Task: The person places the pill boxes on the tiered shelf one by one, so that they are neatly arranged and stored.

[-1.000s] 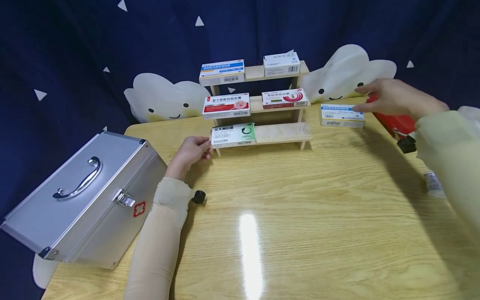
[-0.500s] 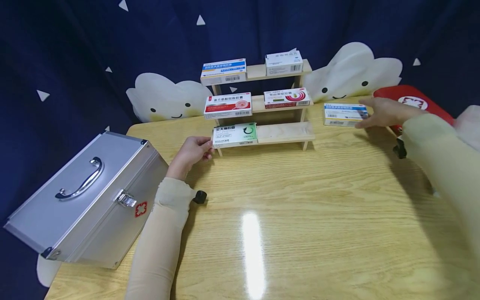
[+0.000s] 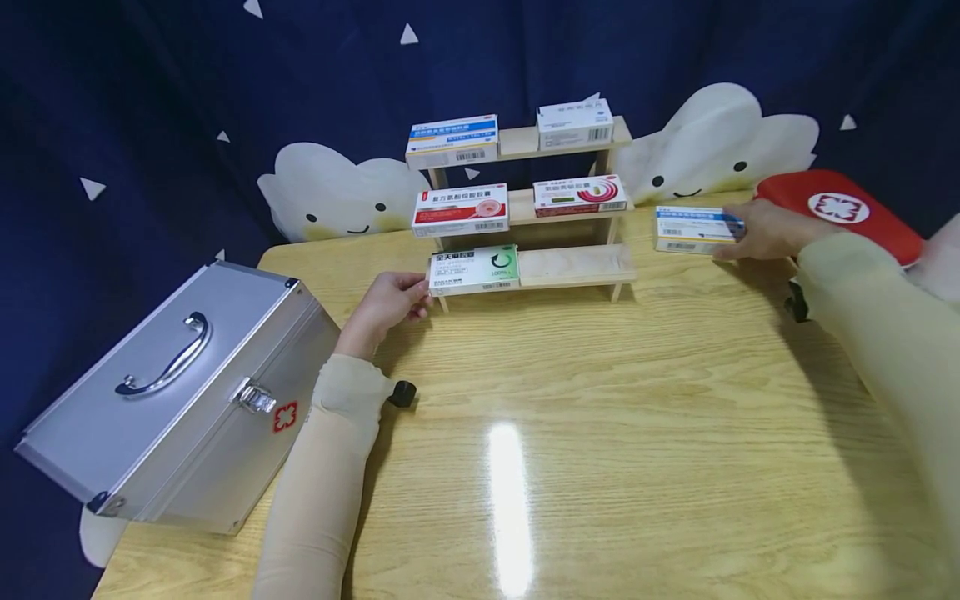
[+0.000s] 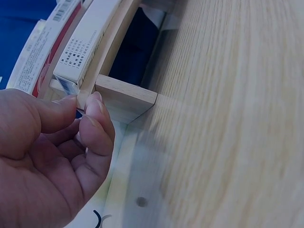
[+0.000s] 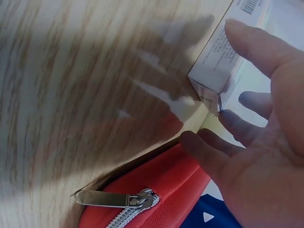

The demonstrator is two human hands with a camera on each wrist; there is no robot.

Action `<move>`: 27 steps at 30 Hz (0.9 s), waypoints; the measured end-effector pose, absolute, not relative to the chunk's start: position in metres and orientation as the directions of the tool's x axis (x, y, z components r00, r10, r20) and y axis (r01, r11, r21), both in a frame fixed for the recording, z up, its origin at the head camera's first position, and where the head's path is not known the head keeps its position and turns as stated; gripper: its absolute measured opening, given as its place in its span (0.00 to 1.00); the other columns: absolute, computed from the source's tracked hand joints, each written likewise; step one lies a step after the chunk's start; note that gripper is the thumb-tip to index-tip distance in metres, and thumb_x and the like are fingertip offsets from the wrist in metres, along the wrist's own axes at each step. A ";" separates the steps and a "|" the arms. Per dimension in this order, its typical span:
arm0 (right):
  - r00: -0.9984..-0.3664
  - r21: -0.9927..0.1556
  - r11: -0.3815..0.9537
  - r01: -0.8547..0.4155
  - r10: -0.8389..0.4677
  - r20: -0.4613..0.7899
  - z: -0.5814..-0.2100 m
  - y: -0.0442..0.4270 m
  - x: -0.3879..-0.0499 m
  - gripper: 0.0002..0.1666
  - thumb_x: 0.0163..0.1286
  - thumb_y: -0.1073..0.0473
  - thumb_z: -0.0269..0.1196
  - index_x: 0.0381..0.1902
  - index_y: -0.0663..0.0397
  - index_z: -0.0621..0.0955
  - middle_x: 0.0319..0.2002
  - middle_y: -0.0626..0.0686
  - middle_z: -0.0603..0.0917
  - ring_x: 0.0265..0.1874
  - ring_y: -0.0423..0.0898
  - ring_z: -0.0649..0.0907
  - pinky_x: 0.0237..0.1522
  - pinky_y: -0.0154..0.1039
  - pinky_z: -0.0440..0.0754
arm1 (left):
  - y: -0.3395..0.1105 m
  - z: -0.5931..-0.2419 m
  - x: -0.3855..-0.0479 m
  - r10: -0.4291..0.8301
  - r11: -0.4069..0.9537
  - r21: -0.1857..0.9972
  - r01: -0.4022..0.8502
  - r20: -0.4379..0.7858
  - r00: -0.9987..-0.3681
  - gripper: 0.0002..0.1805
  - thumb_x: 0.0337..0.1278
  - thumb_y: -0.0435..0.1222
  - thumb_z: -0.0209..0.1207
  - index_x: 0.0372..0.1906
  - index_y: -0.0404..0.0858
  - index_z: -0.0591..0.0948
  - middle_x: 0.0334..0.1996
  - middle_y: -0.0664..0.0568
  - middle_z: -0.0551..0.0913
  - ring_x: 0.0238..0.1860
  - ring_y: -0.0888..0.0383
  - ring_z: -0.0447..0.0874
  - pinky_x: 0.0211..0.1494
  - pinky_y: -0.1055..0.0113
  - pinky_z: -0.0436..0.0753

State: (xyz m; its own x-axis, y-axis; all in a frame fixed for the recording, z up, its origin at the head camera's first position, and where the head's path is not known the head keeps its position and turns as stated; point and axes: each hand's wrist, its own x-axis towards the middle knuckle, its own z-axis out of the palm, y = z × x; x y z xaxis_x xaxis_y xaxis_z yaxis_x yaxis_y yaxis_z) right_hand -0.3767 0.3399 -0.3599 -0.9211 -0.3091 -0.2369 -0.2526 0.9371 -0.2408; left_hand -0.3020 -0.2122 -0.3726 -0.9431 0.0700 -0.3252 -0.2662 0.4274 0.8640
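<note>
In the head view, my left hand (image 3: 386,304) is at the left end of the lowest tier of a wooden display shelf (image 3: 573,265). Its thumb and index finger pinch the tier's end, close by the corner of a green and white medicine box (image 3: 476,268). To the right of the shelf, my right hand (image 3: 768,229) holds the right end of a blue and white medicine box (image 3: 690,229) lying on the table. The right wrist view has the thumb (image 5: 256,45) along the box's printed side and the other fingers around its end, partly hidden.
Red and white medicine boxes (image 3: 460,211) stand on the middle tier, with two more boxes on top. A silver first-aid case (image 3: 187,392) occupies the table's left side. Behind the right hand lies a red zipped pouch (image 3: 881,229). A dark blue curtain (image 3: 525,50) hangs behind.
My right hand has come down from above the blue and white box and closed around its right end. The left hand keeps its place at the shelf. The head view has shifted slightly.
</note>
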 end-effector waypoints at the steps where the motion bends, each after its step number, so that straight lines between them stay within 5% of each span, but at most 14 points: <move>1: -0.921 -0.230 0.943 -0.242 -0.298 -0.251 -0.360 0.340 -0.378 0.41 0.66 0.45 0.68 0.61 0.71 0.65 0.45 0.70 0.73 0.45 0.63 0.71 0.50 0.59 0.67 | -0.212 -0.373 -0.302 0.070 0.428 0.864 -0.265 -0.324 -0.943 0.21 0.77 0.37 0.48 0.67 0.33 0.72 0.44 0.41 0.80 0.33 0.56 0.78 0.38 0.67 0.80; 7: -0.916 -0.200 0.966 -0.165 -0.225 -0.333 -0.360 0.340 -0.383 0.59 0.65 0.38 0.66 0.72 0.74 0.52 0.57 0.78 0.62 0.53 0.70 0.63 0.60 0.69 0.59 | -0.212 -0.374 -0.302 0.082 0.417 0.874 -0.251 -0.311 -0.947 0.21 0.77 0.37 0.48 0.67 0.32 0.72 0.44 0.40 0.80 0.31 0.57 0.78 0.36 0.68 0.80; 13: -0.914 -0.179 0.978 -0.109 -0.169 -0.370 -0.361 0.339 -0.386 0.63 0.64 0.38 0.66 0.73 0.75 0.47 0.60 0.80 0.54 0.57 0.72 0.58 0.63 0.71 0.53 | -0.211 -0.373 -0.301 0.087 0.409 0.879 -0.245 -0.305 -0.948 0.21 0.78 0.37 0.48 0.67 0.32 0.72 0.44 0.39 0.80 0.30 0.58 0.77 0.35 0.68 0.80; 27: -0.927 -0.165 0.983 -0.084 -0.138 -0.348 -0.359 0.335 -0.383 0.70 0.49 0.27 0.73 0.66 0.80 0.61 0.51 0.74 0.69 0.49 0.66 0.68 0.54 0.63 0.66 | -0.212 -0.373 -0.300 0.104 0.390 0.889 -0.241 -0.303 -0.947 0.21 0.78 0.37 0.46 0.68 0.31 0.71 0.44 0.38 0.79 0.31 0.58 0.76 0.35 0.69 0.79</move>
